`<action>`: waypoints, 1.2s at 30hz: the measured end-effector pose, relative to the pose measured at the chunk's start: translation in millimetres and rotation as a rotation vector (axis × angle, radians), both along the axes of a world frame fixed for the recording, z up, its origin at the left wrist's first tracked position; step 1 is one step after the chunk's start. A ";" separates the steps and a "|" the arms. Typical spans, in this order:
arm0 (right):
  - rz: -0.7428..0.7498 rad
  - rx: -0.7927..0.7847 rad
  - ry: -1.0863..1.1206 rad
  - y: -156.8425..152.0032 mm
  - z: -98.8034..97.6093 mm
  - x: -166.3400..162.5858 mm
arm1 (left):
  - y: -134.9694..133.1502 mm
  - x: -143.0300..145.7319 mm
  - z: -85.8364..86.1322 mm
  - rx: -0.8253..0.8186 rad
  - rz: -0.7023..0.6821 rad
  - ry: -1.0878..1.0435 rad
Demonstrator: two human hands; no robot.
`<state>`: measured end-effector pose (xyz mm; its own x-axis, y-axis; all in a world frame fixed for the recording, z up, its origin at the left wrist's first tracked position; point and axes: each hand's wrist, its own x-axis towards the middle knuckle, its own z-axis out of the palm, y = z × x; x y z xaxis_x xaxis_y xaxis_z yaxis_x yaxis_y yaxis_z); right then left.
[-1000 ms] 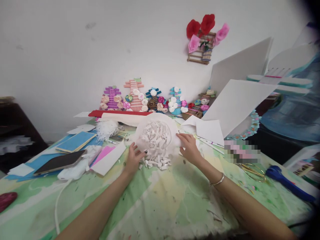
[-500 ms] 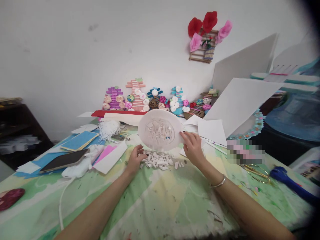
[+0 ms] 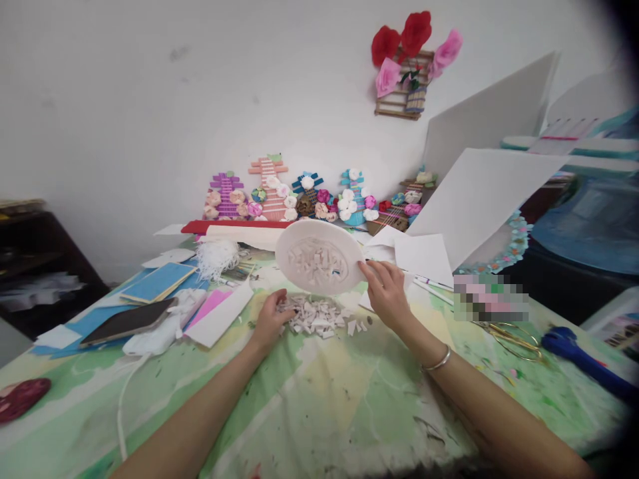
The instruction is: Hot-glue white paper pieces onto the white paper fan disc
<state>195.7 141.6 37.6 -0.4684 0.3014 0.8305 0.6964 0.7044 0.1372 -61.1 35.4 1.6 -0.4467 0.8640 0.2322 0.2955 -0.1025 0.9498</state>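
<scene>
White bowl point(image 3: 285, 256) over a green-and-yellow covered desk point(image 3: 309, 399), tipped on edge with its hollow toward the camera and pale scraps point(image 3: 319, 256) visible across the base, one spot of blue among them. Pinched at the right end of the rim by the right grip point(image 3: 391, 296); around the forearm, a silver bracelet point(image 3: 439, 360). Directly in front, a loose heap of white pieces point(image 3: 317, 318), with a few strays off to the right; contact between bowl and heap impossible to tell. Against the heap's left edge, the left grip point(image 3: 271, 320), loosely curved with thumb apart from fingers, just below the bowl's left side. To the left, a dark phone point(image 3: 127, 321) on blue sheets point(image 3: 87, 324), near a white cable point(image 3: 121, 412), a pink sheet point(image 3: 212, 303) partly under a white sheet point(image 3: 222, 320), and a tangle of white strands point(image 3: 218, 259). To the right, gold-handled scissors point(image 3: 516, 340) beside a blue tool point(image 3: 584, 362) of unclear kind, with a white board point(image 3: 494, 193) slanting up behind. Toward the wall point(image 3: 150, 133), a red roll point(image 3: 239, 225) and a cream roll point(image 3: 244, 235) before a row of instrument-shaped crafts point(image 3: 269, 196) trimmed with flowers point(image 3: 272, 181); higher up, a small wooden rack point(image 3: 397, 114) with red and pink blooms point(image 3: 416, 33).
</scene>
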 end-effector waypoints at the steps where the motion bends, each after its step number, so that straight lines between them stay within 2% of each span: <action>1: -0.003 -0.001 -0.003 0.4 0.2 0.4 | 0.1 -0.2 -0.2 0.000 0.001 0.015; 10: -0.034 -0.069 0.030 9.4 -1.7 4.9 | 7.1 -6.6 -2.9 -0.033 0.049 0.156; 14: -0.088 -0.113 0.120 18.6 -1.9 12.3 | 22.9 -14.2 0.7 -0.036 -0.003 0.201; 20: -0.152 -0.235 0.250 34.8 -2.8 29.4 | 52.0 -21.0 12.0 -0.087 -0.338 0.190; 26: -0.178 -0.447 0.301 45.5 -9.2 37.2 | 64.2 -10.2 21.2 -0.136 -0.664 0.108; 32: -0.158 -0.557 0.276 49.1 -14.8 36.4 | 50.7 6.8 35.0 -0.158 -0.991 0.013; 36: -0.119 -0.632 0.266 45.4 -11.6 31.2 | 33.4 2.0 45.4 -0.152 -1.040 -0.027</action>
<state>226.8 187.1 26.0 -0.2069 0.8017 0.5608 0.7271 0.5095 -0.4602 -59.1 68.8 47.0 0.5284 0.8442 0.0901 0.1088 -0.1726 0.9790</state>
